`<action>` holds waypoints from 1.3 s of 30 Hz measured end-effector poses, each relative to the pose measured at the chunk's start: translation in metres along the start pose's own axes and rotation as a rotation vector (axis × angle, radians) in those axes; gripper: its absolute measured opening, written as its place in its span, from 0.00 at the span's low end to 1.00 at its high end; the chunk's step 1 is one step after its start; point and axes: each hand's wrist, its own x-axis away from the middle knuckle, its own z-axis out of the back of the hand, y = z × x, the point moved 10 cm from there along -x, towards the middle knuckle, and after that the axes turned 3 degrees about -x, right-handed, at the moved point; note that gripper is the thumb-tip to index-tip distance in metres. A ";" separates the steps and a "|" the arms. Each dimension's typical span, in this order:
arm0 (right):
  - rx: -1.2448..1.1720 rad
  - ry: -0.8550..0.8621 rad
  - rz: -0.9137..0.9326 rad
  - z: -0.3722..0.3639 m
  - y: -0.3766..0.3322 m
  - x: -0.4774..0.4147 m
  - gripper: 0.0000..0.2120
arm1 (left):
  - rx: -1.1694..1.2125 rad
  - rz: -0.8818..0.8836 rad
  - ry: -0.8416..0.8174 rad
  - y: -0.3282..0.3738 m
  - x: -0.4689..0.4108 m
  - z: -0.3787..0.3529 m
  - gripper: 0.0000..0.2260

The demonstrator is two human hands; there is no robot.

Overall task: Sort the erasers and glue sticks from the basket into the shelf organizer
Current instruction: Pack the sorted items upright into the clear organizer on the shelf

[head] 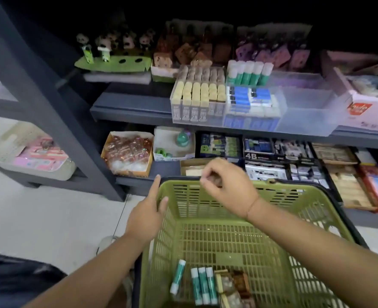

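A green plastic basket (316, 210) stands in front of me. At its near end lie one green-and-white glue stick (178, 276), three more glue sticks (203, 285) side by side, and several wrapped erasers (230, 287). The clear shelf organizer (305, 121) on the upper shelf holds cream erasers (199, 94), upright glue sticks (250, 73) and blue-sleeved erasers (252, 101). My left hand (148, 210) rests on the basket's left rim with straight fingers. My right hand (225, 187) hovers over the far rim, fingers loosely curled, with nothing visible in it.
The dark shelf frame (50, 107) rises at the left. The lower shelf behind the basket carries an orange box of wrapped items (128, 154), black 4B eraser boxes (268, 156) and brown trays (347, 185). A pink box (365, 107) stands right of the organizer. Pale floor (50, 218) lies to the left.
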 end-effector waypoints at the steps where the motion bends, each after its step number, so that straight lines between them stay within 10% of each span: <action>1: 0.001 -0.239 -0.146 -0.054 0.031 0.024 0.05 | -0.005 -0.004 0.001 0.001 0.000 0.000 0.28; 5: -0.005 -0.796 -0.410 -0.177 0.105 0.111 0.24 | -0.006 -0.009 0.006 0.002 0.001 0.000 0.28; 16: 0.138 -1.067 -0.356 -0.252 0.135 0.147 0.18 | -0.022 0.025 0.024 0.002 0.002 0.001 0.27; 39: -0.088 -1.089 -0.407 -0.271 0.103 0.153 0.11 | -0.023 0.029 0.032 0.007 0.006 0.004 0.27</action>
